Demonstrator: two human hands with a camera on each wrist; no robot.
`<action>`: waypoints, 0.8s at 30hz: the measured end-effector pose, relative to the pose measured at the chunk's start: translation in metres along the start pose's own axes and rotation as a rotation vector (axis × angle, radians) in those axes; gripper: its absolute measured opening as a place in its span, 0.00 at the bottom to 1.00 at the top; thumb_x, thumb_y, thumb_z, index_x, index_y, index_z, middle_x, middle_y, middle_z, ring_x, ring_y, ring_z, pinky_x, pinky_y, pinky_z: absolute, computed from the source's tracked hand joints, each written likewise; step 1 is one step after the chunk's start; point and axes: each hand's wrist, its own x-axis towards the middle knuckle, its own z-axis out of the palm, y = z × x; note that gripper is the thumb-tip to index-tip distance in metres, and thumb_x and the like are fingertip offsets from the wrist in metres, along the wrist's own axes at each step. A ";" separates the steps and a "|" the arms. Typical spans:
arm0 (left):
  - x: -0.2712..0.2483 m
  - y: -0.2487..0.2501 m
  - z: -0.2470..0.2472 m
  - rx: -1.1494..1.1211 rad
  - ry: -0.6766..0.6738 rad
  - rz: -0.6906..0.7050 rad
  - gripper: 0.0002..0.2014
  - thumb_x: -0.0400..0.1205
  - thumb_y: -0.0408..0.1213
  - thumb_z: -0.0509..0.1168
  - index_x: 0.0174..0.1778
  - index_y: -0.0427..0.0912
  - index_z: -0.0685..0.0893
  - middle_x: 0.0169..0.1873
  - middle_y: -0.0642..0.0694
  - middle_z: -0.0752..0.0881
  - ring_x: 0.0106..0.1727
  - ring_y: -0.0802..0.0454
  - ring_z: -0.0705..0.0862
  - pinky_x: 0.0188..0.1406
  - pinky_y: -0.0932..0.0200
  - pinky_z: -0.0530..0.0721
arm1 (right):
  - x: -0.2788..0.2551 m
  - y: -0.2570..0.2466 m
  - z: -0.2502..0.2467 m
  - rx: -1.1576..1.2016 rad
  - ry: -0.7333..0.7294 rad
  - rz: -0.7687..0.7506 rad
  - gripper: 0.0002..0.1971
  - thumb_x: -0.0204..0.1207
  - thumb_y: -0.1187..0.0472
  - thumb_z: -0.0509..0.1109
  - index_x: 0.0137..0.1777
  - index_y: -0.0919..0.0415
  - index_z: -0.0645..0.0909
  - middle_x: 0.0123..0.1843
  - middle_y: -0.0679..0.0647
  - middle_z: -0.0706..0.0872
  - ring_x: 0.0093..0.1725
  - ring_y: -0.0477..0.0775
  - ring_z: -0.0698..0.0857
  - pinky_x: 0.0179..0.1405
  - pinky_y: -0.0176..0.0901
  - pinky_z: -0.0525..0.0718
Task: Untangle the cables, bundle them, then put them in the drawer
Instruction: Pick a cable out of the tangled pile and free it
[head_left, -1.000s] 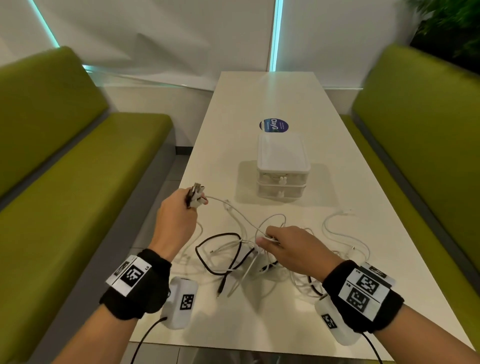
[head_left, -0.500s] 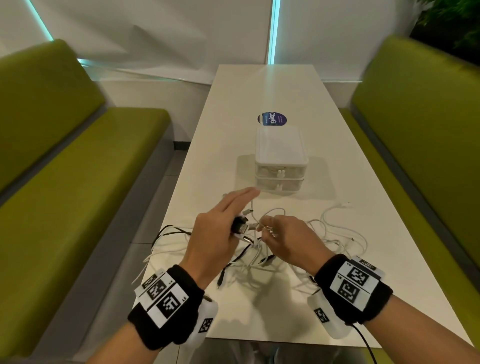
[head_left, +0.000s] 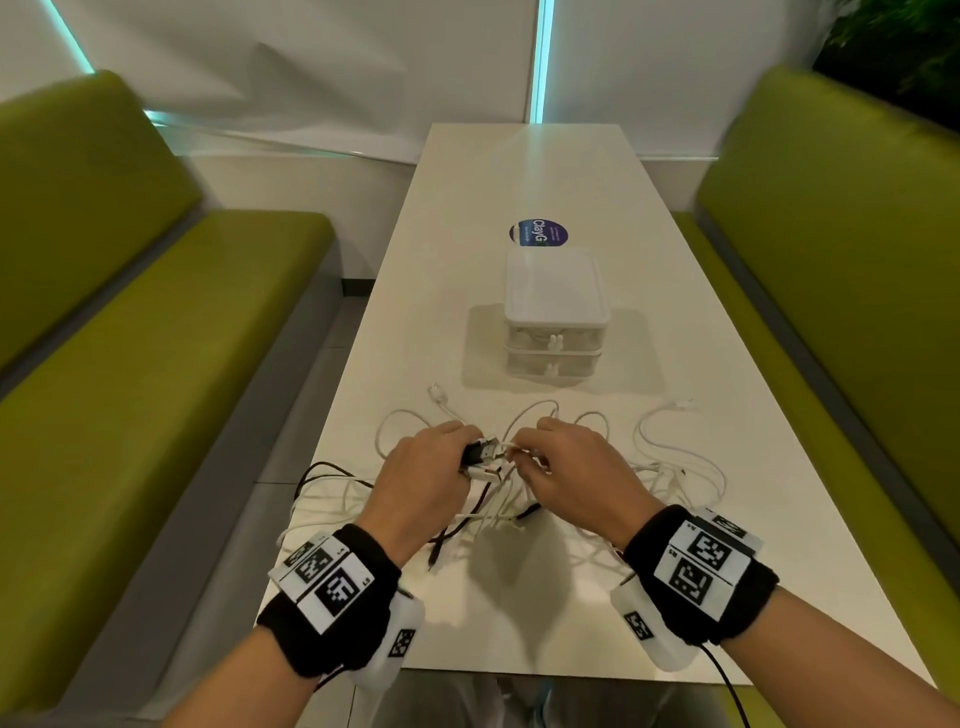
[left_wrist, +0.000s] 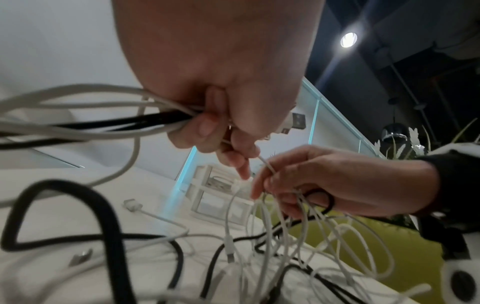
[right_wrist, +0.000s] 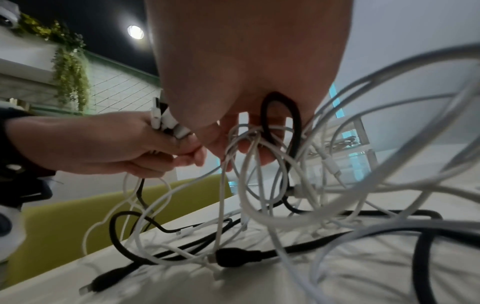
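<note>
A tangle of white and black cables (head_left: 670, 467) lies on the near half of the white table (head_left: 571, 171). My left hand (head_left: 426, 478) grips a bunch of cable ends, their USB plugs (head_left: 485, 453) sticking out past the thumb; the plugs (left_wrist: 296, 121) show in the left wrist view too. My right hand (head_left: 571, 473) is close beside it, fingers curled round several white strands and a black loop (right_wrist: 281, 115). Both hands hold the cables lifted above the table. Behind the tangle stands a small white two-drawer box (head_left: 553, 312), both drawers closed.
Green benches (head_left: 130, 338) run along both sides of the table. A round blue sticker (head_left: 538, 235) sits beyond the drawer box. Some cable loops (head_left: 332, 478) hang over the table's left edge. The wall closes the far end.
My left hand has come in from the left with the plug ends and closed its fingers on them, next to my right hand. The cable pile has been drawn together and lifted.
</note>
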 end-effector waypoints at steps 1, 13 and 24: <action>0.001 -0.001 -0.003 -0.031 0.031 -0.002 0.16 0.74 0.24 0.58 0.49 0.46 0.83 0.43 0.51 0.85 0.46 0.41 0.83 0.45 0.44 0.80 | 0.001 0.001 -0.001 0.009 0.012 0.010 0.10 0.83 0.52 0.62 0.53 0.49 0.85 0.38 0.43 0.76 0.41 0.54 0.81 0.40 0.49 0.78; 0.008 -0.013 -0.019 -0.452 0.342 -0.117 0.19 0.78 0.16 0.57 0.43 0.45 0.85 0.38 0.61 0.88 0.43 0.69 0.84 0.46 0.69 0.79 | 0.004 -0.006 -0.004 -0.030 0.224 0.016 0.13 0.84 0.50 0.62 0.43 0.52 0.84 0.33 0.48 0.78 0.32 0.59 0.79 0.38 0.45 0.70; 0.018 -0.038 -0.034 -0.543 0.459 -0.332 0.18 0.83 0.22 0.56 0.38 0.47 0.84 0.44 0.52 0.89 0.49 0.59 0.84 0.49 0.66 0.77 | 0.003 0.003 -0.001 0.060 0.015 0.095 0.20 0.82 0.51 0.61 0.26 0.49 0.69 0.32 0.48 0.76 0.34 0.52 0.78 0.38 0.52 0.79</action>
